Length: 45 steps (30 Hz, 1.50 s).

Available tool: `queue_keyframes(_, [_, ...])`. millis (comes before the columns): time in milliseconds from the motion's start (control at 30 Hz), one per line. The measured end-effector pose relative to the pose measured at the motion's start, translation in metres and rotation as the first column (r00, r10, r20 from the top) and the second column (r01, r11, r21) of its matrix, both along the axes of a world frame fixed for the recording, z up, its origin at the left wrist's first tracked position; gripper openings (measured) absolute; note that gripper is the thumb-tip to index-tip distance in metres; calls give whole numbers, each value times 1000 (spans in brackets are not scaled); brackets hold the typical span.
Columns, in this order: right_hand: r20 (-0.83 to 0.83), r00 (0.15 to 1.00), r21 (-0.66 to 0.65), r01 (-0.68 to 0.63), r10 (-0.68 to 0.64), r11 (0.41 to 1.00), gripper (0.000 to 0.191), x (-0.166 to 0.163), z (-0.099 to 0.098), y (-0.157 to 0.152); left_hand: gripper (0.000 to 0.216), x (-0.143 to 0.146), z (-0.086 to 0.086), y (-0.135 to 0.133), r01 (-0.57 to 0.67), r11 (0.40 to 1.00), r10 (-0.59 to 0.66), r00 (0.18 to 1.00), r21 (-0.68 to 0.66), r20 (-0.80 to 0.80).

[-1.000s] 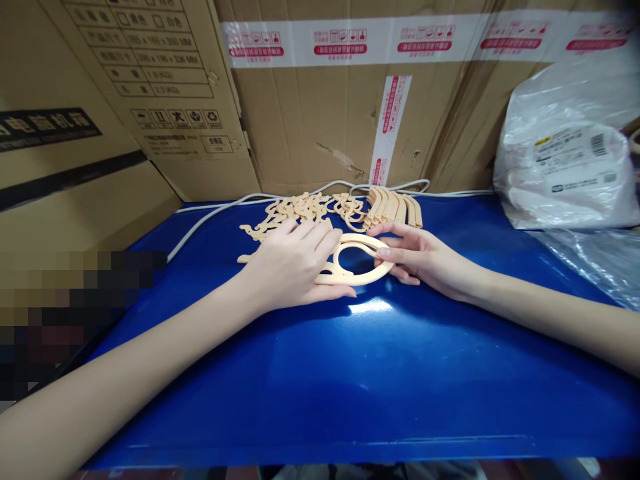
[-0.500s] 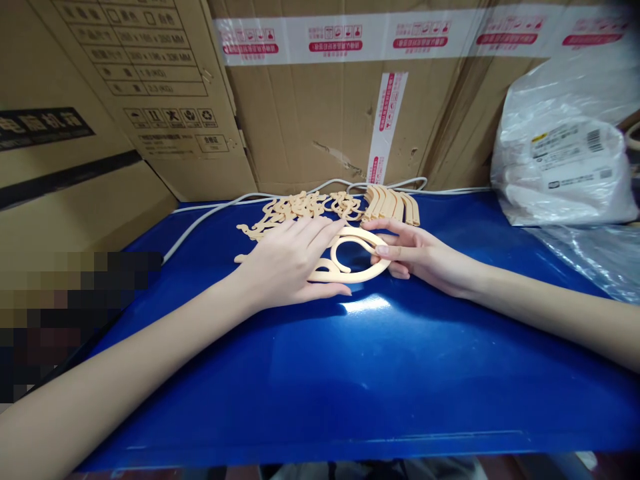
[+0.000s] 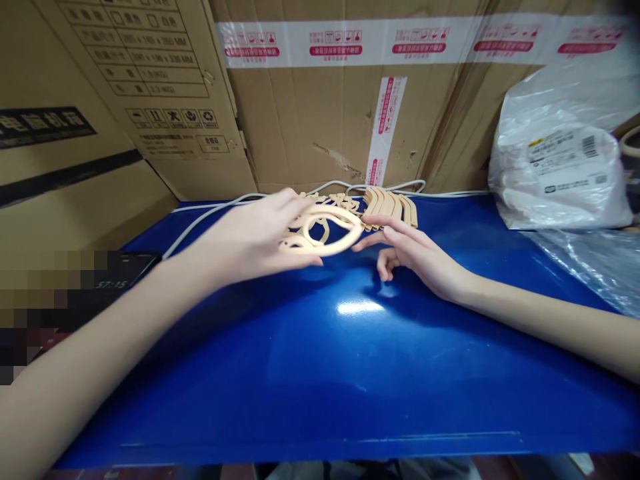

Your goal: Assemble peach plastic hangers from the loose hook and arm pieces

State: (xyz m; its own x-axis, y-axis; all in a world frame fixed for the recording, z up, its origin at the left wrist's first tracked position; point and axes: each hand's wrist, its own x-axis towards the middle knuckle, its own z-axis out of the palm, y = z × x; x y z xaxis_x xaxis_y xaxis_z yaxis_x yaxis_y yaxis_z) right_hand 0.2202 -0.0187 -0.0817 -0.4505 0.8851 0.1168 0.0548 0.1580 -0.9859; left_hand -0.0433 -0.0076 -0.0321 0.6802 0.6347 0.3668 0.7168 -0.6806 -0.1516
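Note:
My left hand (image 3: 255,230) grips a beige plastic folding hanger (image 3: 333,251), raised over the blue table, its looped end pointing right. The fingers cover the hanger's left part. Close to that looped end is my right hand (image 3: 423,260), its fingers apart and curled a little, holding nothing; whether a fingertip still brushes the hanger I cannot tell. Behind the hanger lies a pile of beige hook-shaped parts (image 3: 345,202), partly hidden by my left hand. To the right of this pile, curved beige hanger arms (image 3: 390,207) lie side by side.
Cardboard boxes (image 3: 310,127) wall in the back and left of the blue table (image 3: 320,373). A white cable (image 3: 200,230) runs along the back. White plastic bags (image 3: 560,167) sit at the back right. A dark device with a lit display (image 3: 113,283) is at the left.
My left hand has carried the hanger left and slightly away from me. My right hand has let go of its looped end, and its fingers have spread.

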Motion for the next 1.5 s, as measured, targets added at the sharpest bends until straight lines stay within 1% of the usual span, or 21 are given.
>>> queue_keyframes(67, [132, 989, 167, 39, -61, 985, 38, 0, 0, -2, 81, -16, 11, 8, -84, 996, 85, 995, -37, 44])
queue_keyframes(100, [227, 969, 285, 33, -102, 958, 37, 0, 0, -3, 79, -25, 16, 12, -106, 993, 109, 993, -58, 51])
queue_keyframes(133, [329, 933, 414, -5, -145, 910, 36, -1, 0, -4, 82, -33, 19, 16, -129, 989, 133, 989, -74, 61])
queue_keyframes(167, [427, 885, 532, -78, -187, 843, 35, -1, -1, -6, 86, -39, 21, 18, -153, 984, 159, 985, -87, 70])
queue_keyframes(200, [514, 828, 617, -176, -224, 767, 33, -1, -1, -7, 85, -45, 23, 21, -176, 976, 185, 981, -129, 59])
queue_keyframes(233, [586, 770, 662, -275, -252, 698, 33, -2, -2, -9, 84, -49, 24, 22, -208, 960, 221, 974, -187, 50])
queue_keyframes(267, [639, 722, 674, -357, -267, 647, 34, -2, -2, -10, 84, -52, 25, 23, -237, 942, 257, 965, -239, 53])
queue_keyframes(300, [675, 686, 668, -413, -271, 619, 35, -2, -3, -10, 82, -53, 26, 24, -267, 914, 292, 956, -304, 40])
queue_keyframes(333, [701, 660, 655, -448, -269, 608, 35, -2, -3, -10, 82, -53, 27, 24, -293, 883, 323, 946, -368, 21])
queue_keyframes(400, [723, 637, 638, -468, -267, 611, 36, -2, -4, -10, 82, -53, 27, 24, -333, 810, 356, 933, -482, -46])
queue_keyframes(467, [728, 630, 634, -469, -271, 615, 37, -2, -4, -9, 83, -53, 24, 25, -346, 769, 354, 931, -538, -93])
queue_keyframes(533, [730, 626, 634, -471, -274, 614, 37, -2, -3, -9, 85, -53, 20, 27, -338, 776, 341, 935, -532, -96])
queue_keyframes(633, [730, 626, 636, -475, -274, 609, 37, -1, -3, -9, 85, -55, 13, 32, -308, 809, 300, 949, -501, -99])
queue_keyframes(833, [724, 633, 644, -477, -274, 597, 36, -2, -3, -8, 80, -54, 8, 36, -322, 822, 282, 947, -469, -156])
queue_keyframes(1067, [727, 630, 640, -480, -273, 599, 36, -1, -4, -8, 83, -54, 3, 38, -348, 803, 302, 937, -484, -173])
queue_keyframes(1500, [725, 634, 641, -477, -269, 601, 36, -2, -4, -8, 88, -53, 1, 37, -338, 808, 277, 941, -483, -196])
